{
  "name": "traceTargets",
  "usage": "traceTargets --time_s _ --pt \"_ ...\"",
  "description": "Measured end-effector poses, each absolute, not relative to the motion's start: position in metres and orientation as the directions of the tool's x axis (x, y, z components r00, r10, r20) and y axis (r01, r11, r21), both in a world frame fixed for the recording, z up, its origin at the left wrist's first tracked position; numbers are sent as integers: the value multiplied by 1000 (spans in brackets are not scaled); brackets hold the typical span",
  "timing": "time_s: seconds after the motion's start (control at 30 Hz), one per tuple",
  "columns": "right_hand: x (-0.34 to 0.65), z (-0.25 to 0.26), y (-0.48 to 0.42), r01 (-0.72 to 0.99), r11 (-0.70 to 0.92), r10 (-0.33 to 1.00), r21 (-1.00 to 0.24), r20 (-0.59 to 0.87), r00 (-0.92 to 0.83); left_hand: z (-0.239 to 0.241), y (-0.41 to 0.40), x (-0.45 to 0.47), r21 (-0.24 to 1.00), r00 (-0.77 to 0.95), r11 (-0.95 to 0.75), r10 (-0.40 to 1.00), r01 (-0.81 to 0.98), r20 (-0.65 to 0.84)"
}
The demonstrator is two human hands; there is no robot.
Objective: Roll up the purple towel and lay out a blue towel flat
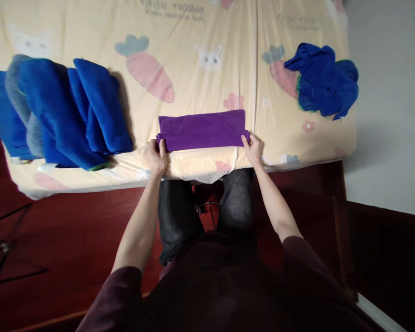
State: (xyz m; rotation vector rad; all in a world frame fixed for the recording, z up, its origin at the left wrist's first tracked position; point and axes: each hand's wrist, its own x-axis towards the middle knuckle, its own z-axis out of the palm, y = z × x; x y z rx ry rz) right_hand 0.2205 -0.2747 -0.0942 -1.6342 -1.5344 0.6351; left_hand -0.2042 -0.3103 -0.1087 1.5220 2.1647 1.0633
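A purple cloth (202, 129), folded into a long flat strip, lies near the front edge of the bed-like surface. Its front part is doubled over, with a layered edge along the near side. My left hand (156, 156) pinches the near left corner between thumb and fingers. At the near right corner, my right hand (252, 148) grips the cloth the same way, thumb on top. The fingers under the cloth are partly hidden.
The surface wears a cream printed sheet (200, 92). Folded blue cloths (55, 110) and a grey cloth (34, 133) lie at the left. A crumpled blue cloth (327, 80) lies at the right, near a pale wall (390, 92). A black stand's legs (5, 249) rest on the floor, lower left.
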Motion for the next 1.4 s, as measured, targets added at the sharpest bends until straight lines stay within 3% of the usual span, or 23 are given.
traceTargets --time_s 0.37,0.77,1.0,1.1,1.2,1.33,1.4 --pt "221 -93 -282 609 64 968 -791 197 153 -110 -315 -204 758 -444 171 879 630 171" --pt "220 -107 -273 486 42 984 -873 121 132 -106 -313 -205 751 -420 176 895 636 146" --pt "224 -106 -264 560 62 991 -826 119 65 -104 -311 -208 726 -383 185 917 663 115" --pt "224 -91 -262 658 88 981 -748 178 71 -91 -309 -207 686 -344 150 926 712 154" --pt "222 -69 -266 757 175 967 -630 254 -13 -72 -310 -207 633 -204 26 956 773 211" --pt "217 -47 -273 741 363 927 -564 140 -347 -52 -308 -212 626 240 -261 963 735 121" --pt "215 -44 -275 725 406 896 -556 86 -435 -50 -305 -216 634 366 -324 928 702 68"
